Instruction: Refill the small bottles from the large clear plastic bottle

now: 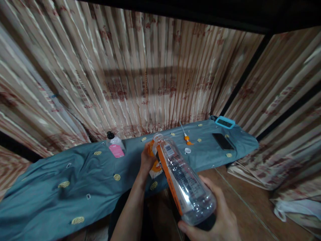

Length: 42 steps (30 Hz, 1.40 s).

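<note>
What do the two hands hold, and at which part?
Both hold the clear plastic bottle: right hand at its base, left hand near its neck, on the orange label.

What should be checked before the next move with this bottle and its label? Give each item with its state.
1. Right hand grips the base of the clear bottle: ok.
2. Left hand is at the orange label near the neck, part of the label peeled off: ok.
3. Bottle mouth has no cap; a white cap lies on the blue cloth: ok.
4. Bottle holds no liquid: cannot tell.
5. Phone lies clear of the hands: ok.
6. Pink-labelled bottle stands apart from the work: ok.
</note>
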Available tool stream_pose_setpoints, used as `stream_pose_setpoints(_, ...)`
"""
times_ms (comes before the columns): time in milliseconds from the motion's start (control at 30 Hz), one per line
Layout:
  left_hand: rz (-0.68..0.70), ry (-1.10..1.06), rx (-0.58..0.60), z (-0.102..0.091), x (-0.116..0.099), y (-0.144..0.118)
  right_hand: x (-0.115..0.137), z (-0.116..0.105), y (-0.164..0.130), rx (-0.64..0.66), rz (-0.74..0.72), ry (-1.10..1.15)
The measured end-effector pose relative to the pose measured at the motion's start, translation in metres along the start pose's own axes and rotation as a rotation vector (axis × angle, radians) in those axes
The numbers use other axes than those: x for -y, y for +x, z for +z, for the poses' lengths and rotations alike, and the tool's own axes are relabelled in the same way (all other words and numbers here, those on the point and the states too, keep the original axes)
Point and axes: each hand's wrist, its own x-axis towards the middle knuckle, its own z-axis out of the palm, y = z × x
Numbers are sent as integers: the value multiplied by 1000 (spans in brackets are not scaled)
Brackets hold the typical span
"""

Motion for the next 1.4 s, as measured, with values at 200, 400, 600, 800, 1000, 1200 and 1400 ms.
stream_pose_setpoints(200,-20,2,11,-1,0,-1,-3,2,0,-18,-61,-18)
stream_pose_setpoints(400,-9,5,15,-2,0,0,-2,2,0,-12,-34,7)
stream_pose_setpoints(600,-31,-5,8,-2,-1,0,1,1,1,-18,-27,-12)
stream_pose_setpoints(800,-23,-21,11,-2,2,0,0,1,1,-9,-21,-4)
stream_pose_setpoints(1000,20,-34,9,-1,6,1,1,0,0,5,-9,7)
stream_pose_setpoints(1200,93,-47,-11,-1,12,4,4,0,0,2,-40,1)
stream_pose_setpoints(1400,89,-62,-15,-2,12,3,4,-1,0,7,-25,-15)
